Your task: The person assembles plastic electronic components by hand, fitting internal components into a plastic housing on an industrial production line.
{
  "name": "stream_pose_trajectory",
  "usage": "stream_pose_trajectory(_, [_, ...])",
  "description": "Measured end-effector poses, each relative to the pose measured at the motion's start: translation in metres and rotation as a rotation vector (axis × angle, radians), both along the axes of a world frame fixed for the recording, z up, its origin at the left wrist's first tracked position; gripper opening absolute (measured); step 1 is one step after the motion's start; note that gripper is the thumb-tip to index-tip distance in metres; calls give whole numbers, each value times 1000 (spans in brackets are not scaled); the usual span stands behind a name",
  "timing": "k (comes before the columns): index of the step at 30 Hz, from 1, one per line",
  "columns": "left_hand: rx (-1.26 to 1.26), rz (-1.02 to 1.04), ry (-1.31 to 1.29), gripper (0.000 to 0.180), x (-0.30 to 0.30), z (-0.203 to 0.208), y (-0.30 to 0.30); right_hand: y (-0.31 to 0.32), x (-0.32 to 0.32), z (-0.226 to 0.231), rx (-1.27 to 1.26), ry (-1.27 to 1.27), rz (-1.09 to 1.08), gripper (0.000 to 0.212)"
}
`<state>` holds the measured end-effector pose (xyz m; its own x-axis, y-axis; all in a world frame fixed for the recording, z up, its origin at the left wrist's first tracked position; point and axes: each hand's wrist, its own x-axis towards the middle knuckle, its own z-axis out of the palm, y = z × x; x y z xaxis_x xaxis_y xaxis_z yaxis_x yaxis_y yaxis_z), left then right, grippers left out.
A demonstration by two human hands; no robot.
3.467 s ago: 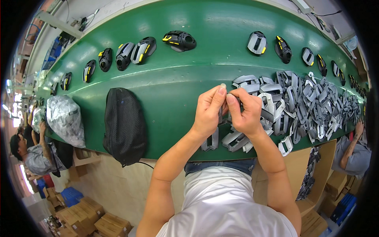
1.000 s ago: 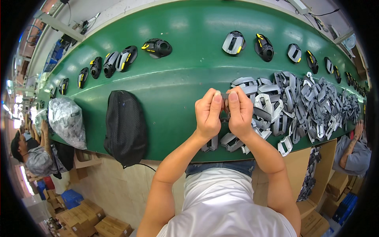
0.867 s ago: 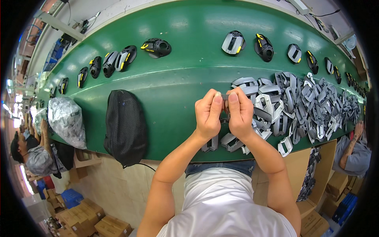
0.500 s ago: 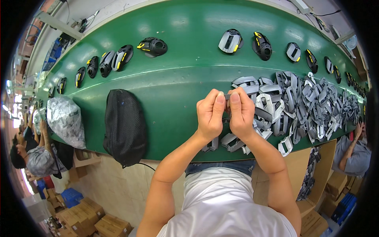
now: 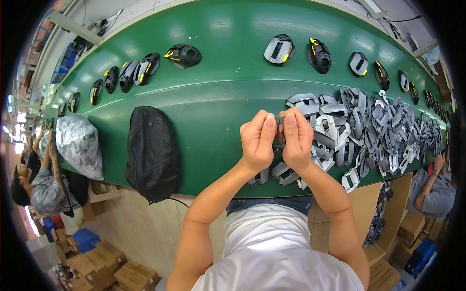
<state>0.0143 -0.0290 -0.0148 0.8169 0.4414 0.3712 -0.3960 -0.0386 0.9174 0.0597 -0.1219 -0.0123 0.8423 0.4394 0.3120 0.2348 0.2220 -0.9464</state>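
Both my hands are raised side by side over the green table, their thumbs upright and close together. My left hand [image 5: 258, 139] and my right hand [image 5: 297, 137] pinch a dark grey plastic piece [image 5: 280, 120] between them. Mostly covered by the fingers, its full shape does not show. Just right of my hands lies a heap of grey plastic frames [image 5: 359, 114], some light and some dark, each with a slot. A few loose frames [image 5: 285, 173] lie below my right hand, near the table's front edge.
Along the far side of the green table [image 5: 213, 114] stand black shells with yellow parts [image 5: 319, 56], several with grey covers [image 5: 280, 49]. A black mesh bag [image 5: 153, 155] and a clear plastic bag [image 5: 79, 145] lie left. An open carton [image 5: 400, 208] stands front right. People work at both ends.
My hands keep almost the same pose around the grey piece. The far row of shells appears slightly farther left. At the left edge, a person's arms and head have shifted.
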Motion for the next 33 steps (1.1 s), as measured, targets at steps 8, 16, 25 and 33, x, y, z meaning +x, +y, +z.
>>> stream_pose_trajectory(8, [13,30,25,31,0,-2,-4,0,2,2,-74,-112,-43,26])
stream_pose_trajectory(16, [-23,28,40,32,3,-5,-4,0,4,-8,-51,-191,-95,26])
stream_pose_trajectory(25, [18,26,-16,32,2,-4,-2,1,3,0,-43,-41,-24,29])
stream_pose_trajectory(33, [-73,-20,7,30,1,-2,-2,0,4,-1,-1,-23,1,30])
